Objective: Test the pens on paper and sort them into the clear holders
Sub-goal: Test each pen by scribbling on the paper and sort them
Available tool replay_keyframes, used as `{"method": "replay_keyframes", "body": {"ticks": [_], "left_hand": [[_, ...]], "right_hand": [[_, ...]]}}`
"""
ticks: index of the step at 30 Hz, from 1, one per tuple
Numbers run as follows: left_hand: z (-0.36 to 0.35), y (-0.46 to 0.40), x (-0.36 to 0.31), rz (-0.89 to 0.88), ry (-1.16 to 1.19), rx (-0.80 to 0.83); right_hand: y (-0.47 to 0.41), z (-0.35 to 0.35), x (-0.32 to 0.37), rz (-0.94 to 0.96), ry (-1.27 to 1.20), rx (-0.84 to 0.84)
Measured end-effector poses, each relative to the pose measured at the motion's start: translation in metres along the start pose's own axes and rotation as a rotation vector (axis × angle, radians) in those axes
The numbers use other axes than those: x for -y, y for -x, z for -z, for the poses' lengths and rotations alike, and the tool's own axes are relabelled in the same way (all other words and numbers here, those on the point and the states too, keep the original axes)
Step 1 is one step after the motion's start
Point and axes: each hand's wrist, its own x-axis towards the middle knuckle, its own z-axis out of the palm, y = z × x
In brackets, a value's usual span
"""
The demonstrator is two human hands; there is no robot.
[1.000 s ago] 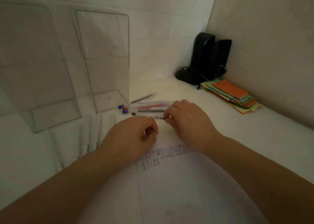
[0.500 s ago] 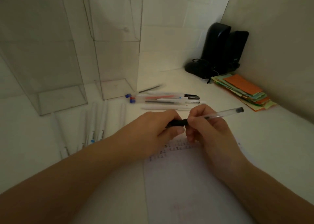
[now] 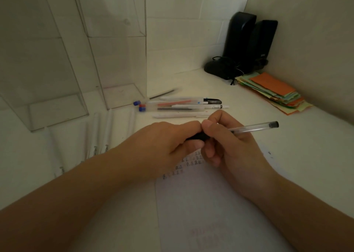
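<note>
Head view: the only camera, looking down on a dim white desk.
Change: 1 s ago both hands reached into the pen pile; 0.5 s ago they held 1 pen between them, and the hold looks the same now, only raised slightly.
Clear pen [image 3: 251, 128]: held above the paper's top edge, black end plug pointing to 3 o'clock.
Right hand [image 3: 228, 144]: pinches the barrel.
Left hand [image 3: 168, 142]: clenched around the black cap [image 3: 195, 137].
Meaning: likely uncapping; the test scribble comes next.
Paper [image 3: 201, 204]: at 6 o'clock, scribbles near its top.
Untested pile [image 3: 182, 106]: at 12 o'clock of the hands.
Clear holders [image 3: 76, 64]: at 10 o'clock; both look empty.
White pens [image 3: 107, 129]: at 9 o'clock.
</note>
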Motion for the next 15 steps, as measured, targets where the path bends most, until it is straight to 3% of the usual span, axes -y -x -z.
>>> {"method": "replay_keyframes", "body": {"ticks": [4,7,11,15], "left_hand": [[0.002,0.000,0.000,0.032,0.039,-0.025],[0.003,-0.001,0.003,0.157,0.101,-0.010],[0.003,-0.003,0.016,0.306,0.142,0.024],[0.001,-0.004,0.017,0.258,0.113,0.063]], "right_hand": [[-0.001,0.000,0.002,-0.023,-0.062,-0.006],[0.000,0.005,0.005,-0.037,-0.070,-0.090],[0.000,0.008,0.010,-0.078,0.153,-0.231],[0.005,-0.001,0.013,-0.062,0.297,-0.030]]}}
